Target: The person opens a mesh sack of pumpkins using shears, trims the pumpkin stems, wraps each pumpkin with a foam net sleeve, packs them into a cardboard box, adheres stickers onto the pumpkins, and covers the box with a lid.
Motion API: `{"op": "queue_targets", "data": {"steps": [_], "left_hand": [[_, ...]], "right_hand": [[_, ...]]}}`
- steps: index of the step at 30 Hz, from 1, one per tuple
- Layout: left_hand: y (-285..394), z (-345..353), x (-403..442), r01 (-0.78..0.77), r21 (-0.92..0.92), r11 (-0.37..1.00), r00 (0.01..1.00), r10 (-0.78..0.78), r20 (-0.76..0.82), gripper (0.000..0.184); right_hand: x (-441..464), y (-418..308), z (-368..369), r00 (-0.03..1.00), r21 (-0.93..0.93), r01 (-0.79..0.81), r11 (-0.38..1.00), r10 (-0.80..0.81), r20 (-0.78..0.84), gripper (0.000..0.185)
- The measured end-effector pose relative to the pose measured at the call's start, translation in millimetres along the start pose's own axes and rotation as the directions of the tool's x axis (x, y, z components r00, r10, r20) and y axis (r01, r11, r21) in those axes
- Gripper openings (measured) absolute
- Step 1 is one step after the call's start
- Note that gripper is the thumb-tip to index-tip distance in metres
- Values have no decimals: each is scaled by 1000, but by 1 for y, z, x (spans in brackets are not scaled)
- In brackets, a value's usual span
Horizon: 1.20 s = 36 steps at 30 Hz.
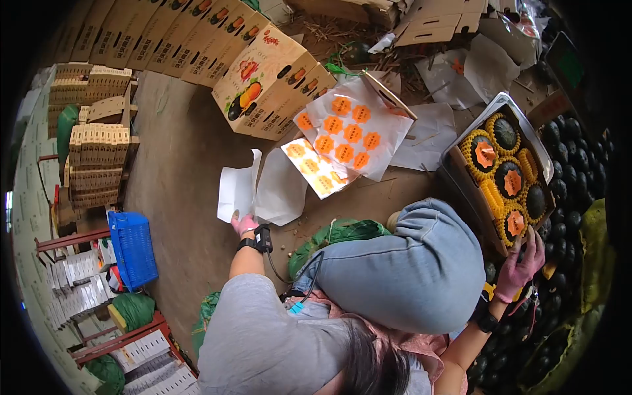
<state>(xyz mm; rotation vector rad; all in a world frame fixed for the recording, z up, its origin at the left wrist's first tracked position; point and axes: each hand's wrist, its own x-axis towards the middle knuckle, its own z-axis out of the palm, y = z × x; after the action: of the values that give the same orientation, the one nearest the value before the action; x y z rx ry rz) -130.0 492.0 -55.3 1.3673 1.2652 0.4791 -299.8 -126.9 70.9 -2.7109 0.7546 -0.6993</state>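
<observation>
My left hand (244, 224), in a pink glove, has its fingers closed on the lower edge of a white paper sheet (237, 191). Another white sheet (282, 187) lies just right of it. Sheets of orange stickers (342, 135) rest above, beside a printed carton. On the right, my gloved right hand (521, 263) touches the lower corner of an open box (475, 214), its fingers apart. Inside the box are dark green squashes (505, 133) in yellow foam nets (492, 197), some with an orange label (486, 155).
Printed cartons (263, 82) stand in a row along the top. A blue crate (133, 250) and stacked flat boxes (99, 145) are at the left. Many loose dark squashes (574, 158) lie at the right. Green sacking (336, 237) lies near the knee.
</observation>
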Motion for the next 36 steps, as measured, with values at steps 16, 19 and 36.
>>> {"op": "queue_targets", "data": {"steps": [16,19,36], "left_hand": [[43,138,-117,-529,644,553,-211,-821,531,25],[23,174,-149,-813,76,577,-231,-441,867,50],[8,284,-308,-692,36,721,-162,-204,965,25]], "right_hand": [[-37,-81,-68,984,81,71,994,-83,156,25],[-31,-91,-66,982,114,113,987,-128,138,22],[33,-91,2,897,675,-386,629,85,434,68]]}}
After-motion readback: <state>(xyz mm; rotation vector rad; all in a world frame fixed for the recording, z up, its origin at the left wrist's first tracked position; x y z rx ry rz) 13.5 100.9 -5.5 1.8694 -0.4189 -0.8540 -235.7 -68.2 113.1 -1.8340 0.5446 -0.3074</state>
